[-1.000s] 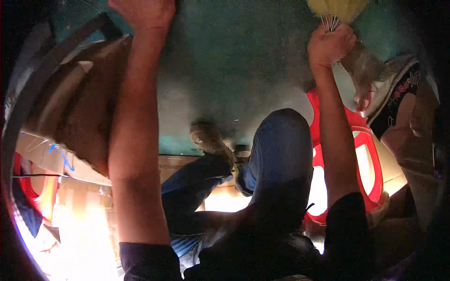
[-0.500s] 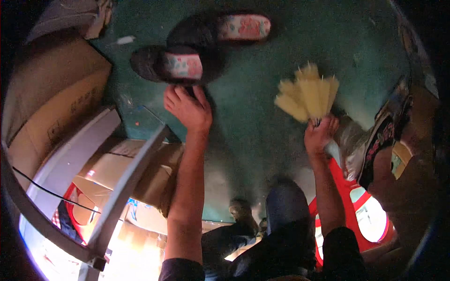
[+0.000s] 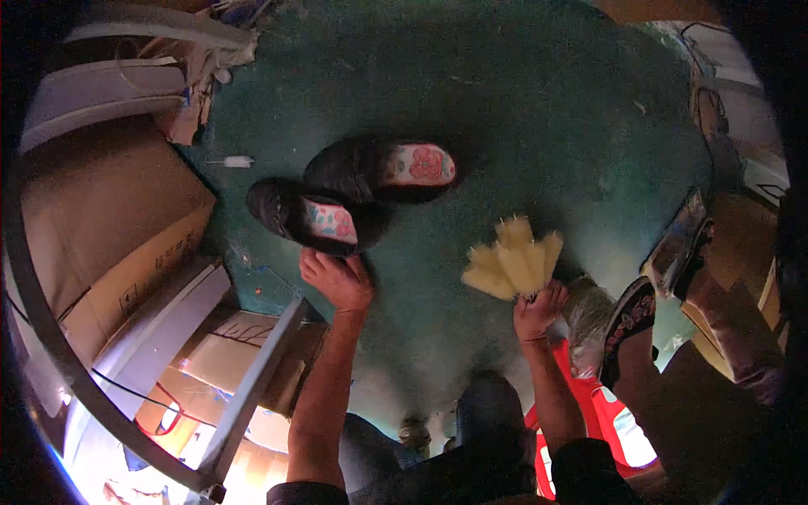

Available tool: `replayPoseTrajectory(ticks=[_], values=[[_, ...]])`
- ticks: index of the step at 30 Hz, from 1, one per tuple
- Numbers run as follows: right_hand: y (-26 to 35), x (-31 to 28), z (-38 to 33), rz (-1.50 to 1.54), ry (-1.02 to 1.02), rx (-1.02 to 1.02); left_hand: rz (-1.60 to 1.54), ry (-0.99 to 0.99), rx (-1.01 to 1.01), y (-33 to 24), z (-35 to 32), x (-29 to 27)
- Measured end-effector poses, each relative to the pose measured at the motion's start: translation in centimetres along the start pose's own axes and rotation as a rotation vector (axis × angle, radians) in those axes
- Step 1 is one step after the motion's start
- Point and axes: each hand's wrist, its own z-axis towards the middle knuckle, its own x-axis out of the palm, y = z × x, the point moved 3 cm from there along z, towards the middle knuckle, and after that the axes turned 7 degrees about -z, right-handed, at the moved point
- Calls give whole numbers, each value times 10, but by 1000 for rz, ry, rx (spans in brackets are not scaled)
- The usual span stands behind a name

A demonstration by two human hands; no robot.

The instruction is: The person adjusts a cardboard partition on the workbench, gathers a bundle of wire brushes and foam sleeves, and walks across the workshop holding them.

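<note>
While gripping the nearer shoe (image 3: 305, 215) by its heel with the left hand (image 3: 338, 282), carries a fan of yellow brush-like heads (image 3: 515, 259) in the right hand (image 3: 541, 310). Has the left fingers drawn in at the heel, parted only by what lies between them; has the right fingers folded tightly around thin stems. Has the nearer shoe over the green floor (image 3: 454, 93), beside the farther shoe (image 3: 379, 168), with both toes to the left; touches the farther one with neither hand. Cannot tell whether the nearer shoe rests on the floor or hangs just off it.

Judging by this, has the pair side by side and the yellow bunch gathered in one grip; has neither let go of the nearer shoe nor put down the bunch. Cannot tell how much remains beyond that.

Looks matt, dark and probably fabric on both uppers, rounded at the toes, lined inside with a pale, red and teal floral print. Looks soft and wedge-shaped in the yellow heads, with fine tips poking out; cannot tell bristle from sponge. Looks flat-sided and stiff in the cardboard box (image 3: 101, 210) at left, thin and crinkled in the clear plastic bag (image 3: 589, 313) beside the right hand.
</note>
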Motion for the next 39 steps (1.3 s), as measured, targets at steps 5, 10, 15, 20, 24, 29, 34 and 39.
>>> replayPoseTrajectory(ticks=[5, 10, 15, 20, 24, 29, 34, 39], values=[[8, -4, 4, 3, -11, 30, -16, -2, 27, 14, -7, 9], [8, 8, 31, 133, -94, 282, 20, -26, 73, 21, -16, 16], [13, -21, 178, 210, -389, 684, 115, 17, 61, 24, -20, 13], [40, -7, 229, -164, -406, 667, 245, 30, 73, 58, -32, 21], [16, 5, 219, -201, -361, 694, 96, 111, 33, 17, -22, 21], [28, 3, 231, -203, -322, 688, 91, 13, 122, 29, -18, 11], [21, 7, 219, -187, -331, 659, -174, 289, 18, -7, -33, -26], [24, 7, 216, -187, -291, 712, -577, 264, 249, -134, 28, -55]])
